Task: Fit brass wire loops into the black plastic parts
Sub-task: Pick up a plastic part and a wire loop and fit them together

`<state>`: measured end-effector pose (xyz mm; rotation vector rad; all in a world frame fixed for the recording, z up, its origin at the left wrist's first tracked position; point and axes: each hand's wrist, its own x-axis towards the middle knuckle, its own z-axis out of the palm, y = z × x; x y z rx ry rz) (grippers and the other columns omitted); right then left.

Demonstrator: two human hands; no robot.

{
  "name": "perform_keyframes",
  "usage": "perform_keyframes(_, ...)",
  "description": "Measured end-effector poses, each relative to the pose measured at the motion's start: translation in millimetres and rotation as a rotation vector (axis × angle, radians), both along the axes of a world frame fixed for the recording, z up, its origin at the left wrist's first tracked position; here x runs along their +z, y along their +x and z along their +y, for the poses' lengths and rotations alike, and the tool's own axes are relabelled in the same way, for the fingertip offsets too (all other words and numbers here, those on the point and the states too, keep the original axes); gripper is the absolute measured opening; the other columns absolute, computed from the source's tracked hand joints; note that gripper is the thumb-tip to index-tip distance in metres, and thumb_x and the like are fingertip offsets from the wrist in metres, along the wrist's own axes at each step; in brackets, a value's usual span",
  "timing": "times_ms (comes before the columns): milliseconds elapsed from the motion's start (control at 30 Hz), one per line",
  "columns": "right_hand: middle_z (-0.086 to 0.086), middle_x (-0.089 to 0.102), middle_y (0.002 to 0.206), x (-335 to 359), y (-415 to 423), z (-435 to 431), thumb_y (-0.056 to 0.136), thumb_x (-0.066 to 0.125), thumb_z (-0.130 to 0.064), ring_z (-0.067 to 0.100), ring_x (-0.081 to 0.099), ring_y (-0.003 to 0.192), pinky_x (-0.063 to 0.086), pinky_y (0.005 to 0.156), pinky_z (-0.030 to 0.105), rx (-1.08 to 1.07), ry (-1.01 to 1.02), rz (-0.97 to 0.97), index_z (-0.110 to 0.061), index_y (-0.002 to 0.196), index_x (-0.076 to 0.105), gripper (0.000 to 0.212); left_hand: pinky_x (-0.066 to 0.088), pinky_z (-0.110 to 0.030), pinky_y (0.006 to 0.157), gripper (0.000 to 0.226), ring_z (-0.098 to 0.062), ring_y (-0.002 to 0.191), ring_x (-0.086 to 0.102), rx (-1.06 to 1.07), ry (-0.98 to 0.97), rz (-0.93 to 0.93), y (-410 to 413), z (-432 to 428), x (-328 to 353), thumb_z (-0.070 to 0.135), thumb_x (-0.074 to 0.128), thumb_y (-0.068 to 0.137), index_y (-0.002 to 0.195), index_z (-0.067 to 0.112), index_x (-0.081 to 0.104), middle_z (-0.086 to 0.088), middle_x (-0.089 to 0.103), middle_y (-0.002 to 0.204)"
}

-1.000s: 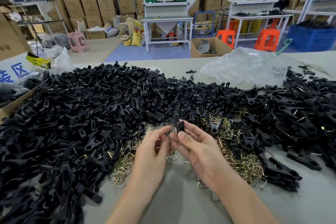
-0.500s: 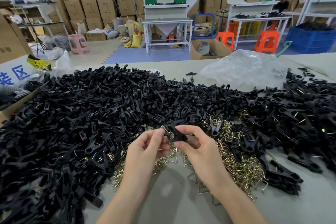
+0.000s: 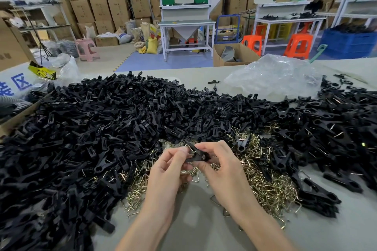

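On my far left, a heap of black plastic parts (image 3: 81, 138) covers the counter (image 3: 195, 230). Next comes my left grip (image 3: 169, 167), curled, with thumb and forefinger pinching a brass wire loop (image 3: 189, 146) where it meets the left end of one black part (image 3: 196, 155). That part is held off the counter, roughly level between both grips, above the loose pile of wire loops (image 3: 265, 181). My right grip (image 3: 221, 166) pinches the part's other end, fingers curled round it. Farther right lie more black pieces (image 3: 336, 128), and behind them a crumpled clear bag (image 3: 273, 75).
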<state>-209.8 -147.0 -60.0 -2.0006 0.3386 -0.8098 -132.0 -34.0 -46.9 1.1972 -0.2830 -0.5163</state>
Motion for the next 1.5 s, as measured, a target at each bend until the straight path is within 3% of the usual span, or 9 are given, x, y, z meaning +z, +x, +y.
perform_keyframes(400, -0.025, 0.051, 0.106, -3, 1, 3, 0.088, 0.077, -0.014, -0.006, 0.057, 0.102, 0.042, 0.084, 0.005, -0.057, -0.144, -0.03, -0.042, 0.118, 0.061, 0.044, 0.049, -0.022, 0.055, 0.014, -0.012, 0.072, 0.059, 0.121, 0.015, 0.007, -6, -3, -3, 0.03, 0.068, 0.092, 0.084, 0.019, 0.073, -0.001, 0.065, 0.079)
perform_keyframes(633, -0.025, 0.052, 0.105, -4, 2, 2, 0.089, 0.077, -0.016, -0.009, 0.056, 0.102, 0.04, 0.083, 0.003, -0.064, -0.16, -0.027, -0.04, 0.119, 0.062, 0.041, 0.049, -0.025, 0.059, 0.032, -0.011, 0.073, 0.059, 0.078, -0.029, 0.004, -9, -1, 0, 0.045, 0.073, 0.076, 0.092, 0.017, 0.074, -0.002, 0.062, 0.08)
perform_keyframes(900, -0.019, 0.05, 0.102, -4, 0, 3, 0.088, 0.077, -0.011, -0.011, 0.053, 0.096, 0.039, 0.08, 0.002, -0.1, -0.216, -0.055, -0.034, 0.12, 0.061, 0.043, 0.047, -0.024, 0.055, 0.034, -0.009, 0.061, 0.058, 0.045, -0.047, 0.056, -11, 0, 3, 0.047, 0.074, 0.073, 0.092, 0.019, 0.074, 0.0, 0.063, 0.074)
perform_keyframes(1100, -0.021, 0.05, 0.104, -4, 0, 5, 0.088, 0.077, -0.012, -0.013, 0.053, 0.098, 0.04, 0.081, 0.001, -0.083, -0.262, -0.069, -0.036, 0.121, 0.058, 0.045, 0.045, -0.025, 0.052, 0.023, -0.012, 0.061, 0.055, 0.066, -0.052, 0.033, -14, 0, 3, 0.044, 0.073, 0.079, 0.087, 0.022, 0.074, -0.003, 0.06, 0.073)
perform_keyframes(1267, -0.021, 0.05, 0.104, -4, 1, 4, 0.089, 0.076, -0.012, -0.009, 0.056, 0.097, 0.043, 0.08, 0.005, -0.096, -0.283, -0.067, -0.038, 0.12, 0.057, 0.045, 0.046, -0.022, 0.054, 0.02, -0.008, 0.066, 0.057, -0.075, -0.085, 0.102, -11, -1, 4, 0.04, 0.076, 0.072, 0.082, 0.023, 0.073, 0.0, 0.064, 0.081)
perform_keyframes(1500, -0.029, 0.064, 0.113, 5, -4, 0, 0.089, 0.073, -0.006, -0.008, 0.06, 0.109, 0.042, 0.089, 0.004, 0.098, -0.005, -0.006, -0.049, 0.114, 0.066, 0.051, 0.054, -0.029, 0.052, 0.018, -0.019, 0.063, 0.067, -0.334, 0.014, 0.171, 19, 15, 8, 0.033, 0.08, 0.068, 0.073, 0.016, 0.077, -0.007, 0.067, 0.076)
